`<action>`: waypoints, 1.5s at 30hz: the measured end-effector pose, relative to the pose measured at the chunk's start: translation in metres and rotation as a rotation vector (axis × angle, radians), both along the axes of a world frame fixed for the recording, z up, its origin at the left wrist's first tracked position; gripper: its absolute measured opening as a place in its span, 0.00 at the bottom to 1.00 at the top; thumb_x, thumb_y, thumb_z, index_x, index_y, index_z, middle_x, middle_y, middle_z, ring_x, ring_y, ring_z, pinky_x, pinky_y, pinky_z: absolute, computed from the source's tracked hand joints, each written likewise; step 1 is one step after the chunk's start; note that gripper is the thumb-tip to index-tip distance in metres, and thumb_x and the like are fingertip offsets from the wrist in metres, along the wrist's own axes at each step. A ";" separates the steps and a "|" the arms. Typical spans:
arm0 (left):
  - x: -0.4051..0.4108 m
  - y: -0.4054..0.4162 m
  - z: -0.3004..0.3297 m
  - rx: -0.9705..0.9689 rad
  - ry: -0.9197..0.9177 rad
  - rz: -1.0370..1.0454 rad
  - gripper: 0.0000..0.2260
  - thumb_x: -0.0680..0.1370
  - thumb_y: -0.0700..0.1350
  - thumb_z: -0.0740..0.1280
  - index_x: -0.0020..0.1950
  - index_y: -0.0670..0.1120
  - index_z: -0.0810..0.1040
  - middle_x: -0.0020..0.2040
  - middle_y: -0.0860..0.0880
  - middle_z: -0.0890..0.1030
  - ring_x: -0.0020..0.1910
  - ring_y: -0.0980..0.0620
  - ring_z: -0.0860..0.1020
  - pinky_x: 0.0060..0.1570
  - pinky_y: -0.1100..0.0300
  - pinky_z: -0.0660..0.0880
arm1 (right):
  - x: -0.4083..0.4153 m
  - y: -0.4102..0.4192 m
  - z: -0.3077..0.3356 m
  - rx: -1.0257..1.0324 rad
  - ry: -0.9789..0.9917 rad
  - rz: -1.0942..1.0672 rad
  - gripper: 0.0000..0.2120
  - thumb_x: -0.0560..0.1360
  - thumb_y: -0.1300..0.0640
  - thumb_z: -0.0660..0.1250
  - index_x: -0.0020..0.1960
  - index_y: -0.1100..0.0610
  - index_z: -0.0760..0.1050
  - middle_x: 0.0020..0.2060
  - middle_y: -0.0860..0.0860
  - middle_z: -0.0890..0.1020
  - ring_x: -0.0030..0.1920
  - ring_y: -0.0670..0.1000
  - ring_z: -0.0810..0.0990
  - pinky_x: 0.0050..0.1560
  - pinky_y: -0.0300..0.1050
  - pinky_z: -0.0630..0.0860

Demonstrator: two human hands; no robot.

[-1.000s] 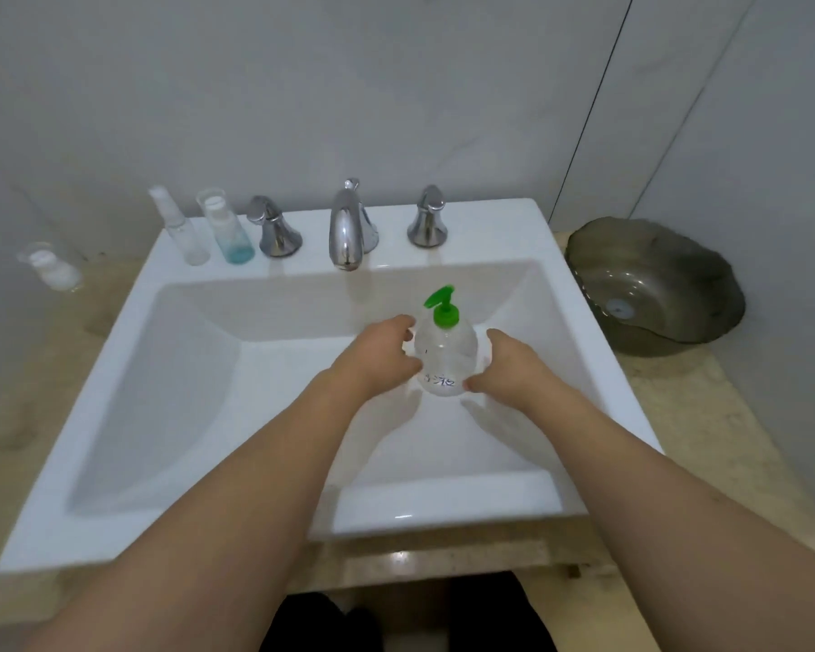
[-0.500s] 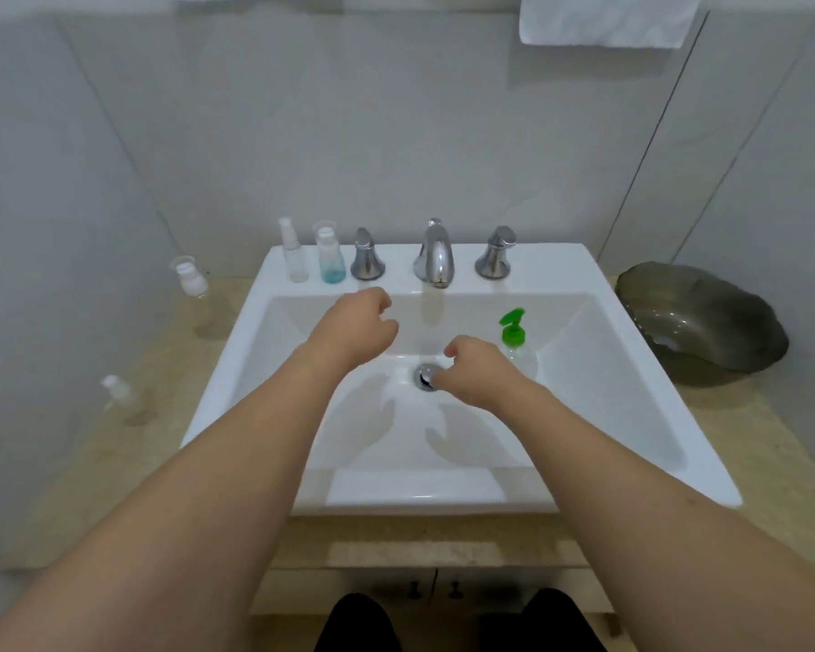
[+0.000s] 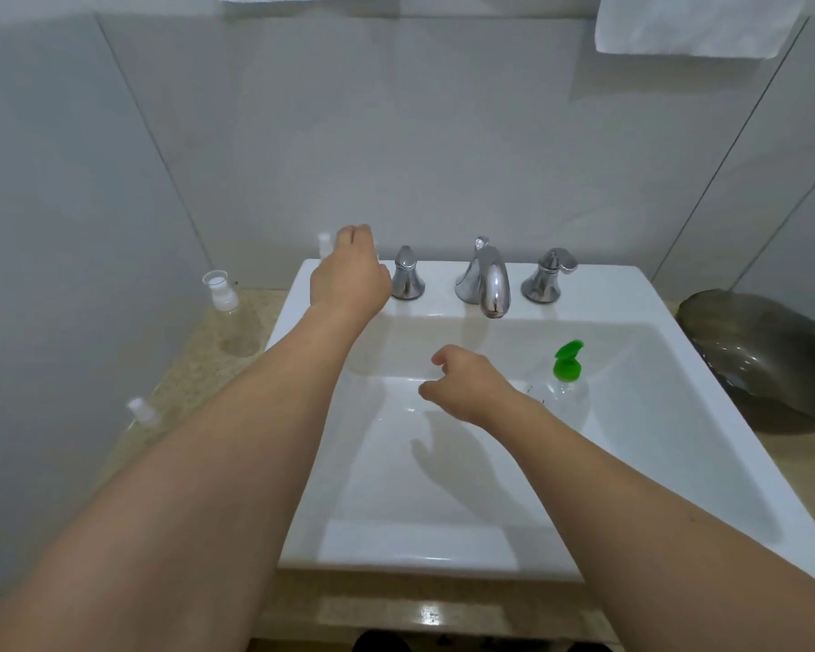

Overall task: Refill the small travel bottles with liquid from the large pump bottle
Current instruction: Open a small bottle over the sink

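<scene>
The left hand (image 3: 349, 280) reaches over the sink's back ledge (image 3: 598, 294) toward the small travel bottles, of which only one white cap (image 3: 324, 241) shows; whether its grip has closed on anything cannot be told, as the fingers are hidden. The right hand (image 3: 467, 388) hovers loosely curled, holding nothing. The pump bottle (image 3: 566, 383) stands in the basin (apparently nearly empty). Likely risks: a blind reach could topple a light bottle into the basin, and the right forearm could knock the pump bottle over.

Sink (image 3: 669, 294): white, before me.
Faucet (image 3: 488, 280): chrome, between two handles.
Dark bowl (image 3: 768, 350): right counter.
Towel (image 3: 692, 21): white, above.
</scene>
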State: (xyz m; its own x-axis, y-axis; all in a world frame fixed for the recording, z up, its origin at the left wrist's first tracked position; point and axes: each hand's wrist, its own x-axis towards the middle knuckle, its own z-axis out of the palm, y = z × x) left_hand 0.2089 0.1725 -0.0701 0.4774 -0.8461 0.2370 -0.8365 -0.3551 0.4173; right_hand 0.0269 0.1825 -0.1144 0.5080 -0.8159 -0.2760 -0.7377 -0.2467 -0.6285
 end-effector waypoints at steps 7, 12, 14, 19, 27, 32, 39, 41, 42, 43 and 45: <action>0.006 -0.019 -0.010 0.096 -0.163 0.001 0.22 0.81 0.36 0.60 0.75 0.42 0.65 0.71 0.43 0.68 0.57 0.37 0.79 0.58 0.46 0.72 | 0.004 -0.001 -0.012 0.016 -0.020 -0.004 0.26 0.77 0.54 0.64 0.73 0.55 0.64 0.68 0.52 0.71 0.62 0.53 0.74 0.60 0.47 0.74; 0.003 -0.010 -0.005 0.062 -0.166 -0.002 0.16 0.81 0.36 0.62 0.68 0.41 0.68 0.65 0.41 0.70 0.45 0.39 0.73 0.41 0.51 0.66 | -0.001 0.003 -0.015 0.020 -0.022 -0.012 0.25 0.77 0.53 0.63 0.73 0.54 0.65 0.66 0.51 0.72 0.60 0.52 0.74 0.59 0.47 0.74; 0.001 0.001 -0.004 0.042 -0.153 -0.010 0.14 0.81 0.37 0.62 0.67 0.41 0.69 0.64 0.41 0.70 0.47 0.38 0.73 0.43 0.50 0.66 | -0.004 0.008 -0.014 0.014 -0.027 -0.019 0.25 0.77 0.53 0.63 0.73 0.54 0.65 0.65 0.51 0.72 0.59 0.52 0.75 0.58 0.46 0.74; -0.017 0.040 -0.004 -0.034 -0.003 -0.037 0.14 0.82 0.40 0.62 0.68 0.41 0.71 0.67 0.42 0.71 0.59 0.38 0.75 0.54 0.50 0.70 | -0.024 0.032 -0.013 0.010 -0.055 -0.042 0.25 0.76 0.53 0.64 0.72 0.55 0.66 0.61 0.52 0.75 0.56 0.52 0.75 0.55 0.46 0.74; -0.077 0.106 -0.037 -0.059 0.836 -0.106 0.03 0.80 0.38 0.65 0.51 0.45 0.75 0.53 0.42 0.76 0.35 0.46 0.79 0.39 0.51 0.83 | -0.082 0.075 -0.009 -0.127 -0.116 -0.078 0.24 0.75 0.52 0.68 0.69 0.55 0.67 0.64 0.51 0.74 0.62 0.52 0.74 0.53 0.44 0.69; -0.122 0.133 -0.058 -0.062 1.224 -0.146 0.02 0.81 0.36 0.65 0.51 0.41 0.75 0.41 0.43 0.77 0.30 0.48 0.78 0.38 0.52 0.83 | -0.107 0.094 -0.017 -0.199 -0.093 -0.096 0.31 0.73 0.46 0.71 0.71 0.52 0.63 0.64 0.50 0.73 0.62 0.52 0.74 0.54 0.47 0.71; -0.120 0.136 -0.067 -0.087 1.267 -0.232 0.02 0.82 0.36 0.65 0.53 0.41 0.76 0.39 0.45 0.79 0.29 0.50 0.78 0.33 0.57 0.80 | -0.100 0.086 -0.024 -0.257 0.005 -0.039 0.20 0.76 0.46 0.67 0.65 0.50 0.68 0.55 0.47 0.78 0.55 0.52 0.77 0.50 0.47 0.71; -0.119 0.136 -0.069 -0.056 1.221 -0.260 0.05 0.80 0.33 0.66 0.54 0.41 0.76 0.39 0.46 0.79 0.31 0.50 0.79 0.35 0.56 0.81 | -0.099 0.084 -0.027 -0.249 0.021 -0.047 0.20 0.76 0.47 0.67 0.64 0.50 0.68 0.55 0.48 0.78 0.54 0.52 0.78 0.48 0.46 0.71; -0.121 0.135 -0.070 -0.038 1.201 -0.274 0.07 0.79 0.32 0.67 0.55 0.41 0.75 0.40 0.46 0.78 0.32 0.49 0.79 0.36 0.55 0.81 | -0.100 0.084 -0.028 -0.250 0.022 -0.056 0.19 0.76 0.47 0.67 0.64 0.50 0.68 0.55 0.48 0.78 0.54 0.53 0.78 0.49 0.46 0.71; -0.123 0.135 -0.070 -0.020 1.185 -0.285 0.09 0.79 0.32 0.67 0.55 0.41 0.74 0.41 0.45 0.78 0.32 0.49 0.79 0.37 0.54 0.82 | -0.100 0.085 -0.028 -0.251 0.019 -0.065 0.19 0.76 0.47 0.68 0.63 0.50 0.69 0.55 0.48 0.78 0.54 0.53 0.78 0.49 0.47 0.72; -0.124 0.135 -0.070 0.010 1.150 -0.290 0.09 0.79 0.31 0.67 0.56 0.41 0.73 0.42 0.44 0.77 0.33 0.48 0.80 0.37 0.55 0.82 | -0.100 0.086 -0.027 -0.253 0.007 -0.081 0.17 0.76 0.49 0.68 0.62 0.49 0.69 0.53 0.48 0.79 0.53 0.54 0.78 0.49 0.47 0.73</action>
